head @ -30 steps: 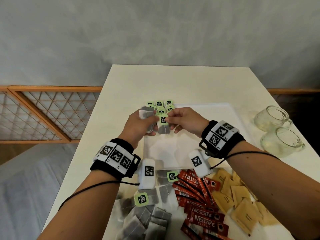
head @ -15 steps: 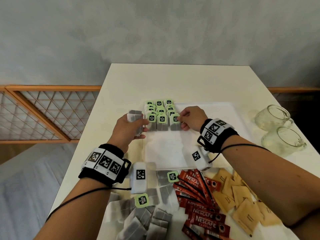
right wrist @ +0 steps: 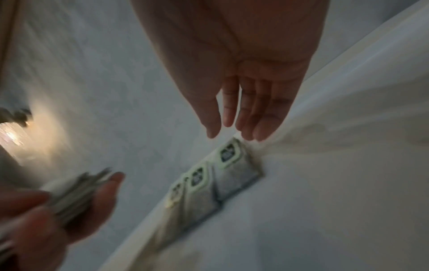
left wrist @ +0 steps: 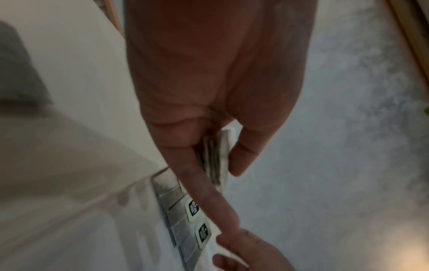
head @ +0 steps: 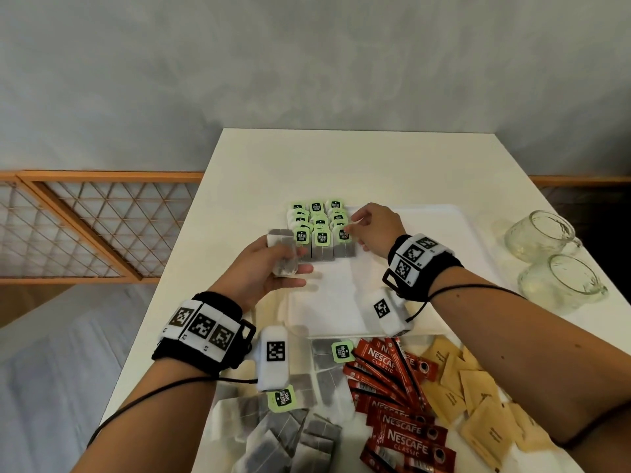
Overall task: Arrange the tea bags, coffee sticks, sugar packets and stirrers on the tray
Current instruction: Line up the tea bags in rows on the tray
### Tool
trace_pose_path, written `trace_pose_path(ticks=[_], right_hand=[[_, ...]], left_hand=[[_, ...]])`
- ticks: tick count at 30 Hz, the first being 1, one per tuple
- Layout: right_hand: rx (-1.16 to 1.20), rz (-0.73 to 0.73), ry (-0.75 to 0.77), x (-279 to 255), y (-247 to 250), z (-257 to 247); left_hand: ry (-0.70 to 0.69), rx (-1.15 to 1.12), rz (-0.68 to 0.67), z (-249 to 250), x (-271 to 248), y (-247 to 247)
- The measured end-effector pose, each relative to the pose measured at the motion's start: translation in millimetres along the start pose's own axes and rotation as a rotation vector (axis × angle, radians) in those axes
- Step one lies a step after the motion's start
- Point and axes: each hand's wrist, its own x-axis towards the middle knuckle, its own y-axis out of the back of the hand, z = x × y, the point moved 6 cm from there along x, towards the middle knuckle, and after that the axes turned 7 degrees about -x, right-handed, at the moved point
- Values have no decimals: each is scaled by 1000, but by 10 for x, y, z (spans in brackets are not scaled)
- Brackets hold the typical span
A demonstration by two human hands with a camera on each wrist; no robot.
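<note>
On the white table, the right hand has released the nearest row of green-tagged tea bags, fingers relaxed. Tags point far, long axes near-far on the white tray. The left hand still grips a grey tea-bag stack.

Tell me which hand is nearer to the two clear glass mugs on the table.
Right. The right hand is over the white tray, left of the glass mugs; the left hand, holding tea bags, is beyond it, by the tray's left edge.

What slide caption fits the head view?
Left hand holds spare tea bags while right hand hovers open by the rows of tea bags on the tray.
</note>
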Motion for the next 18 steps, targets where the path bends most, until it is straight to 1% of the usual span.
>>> trace_pose_path(ticks=[2,3,4,5,7,8,10,11,12,14,16,17,18], right_hand=[[92,47,71,-98,71,-142],[181,13,103,-179,78,-245],[262,-73,127,-266,57,-344],[313,-194,145,-368,15,-443],[258,-412,186,-542,-64,-563],[185,-478,214,-604,-88,-586],[54,-553,287,-681,-116,-595],[26,-562,317,-704,-111,-592],[19,-551,340,-716,-96,-593],[26,-455,375,-696,-22,-593],[16,-286,422,-675,97,-603],[10,-179,448,-665,160,-605],[11,-66,481,-673,226,-615]], left_hand=[[10,8,-102,-19,-31,-108],[12,26,-149,-32,-52,-155],[15,47,-192,-47,-67,-205],[19,73,-227,-61,-81,-250],[27,129,-293,-81,-111,-335],[26,161,-326,-85,-127,-377],[8,238,-368,-74,-165,-445],[-6,265,-370,-65,-169,-464],[-18,273,-361,-56,-168,-466],[-25,250,-295,-43,-144,-433],[-21,245,-177,-37,-106,-346],[2,252,-126,-43,-99,-307],[59,254,-108,-68,-102,-296]])
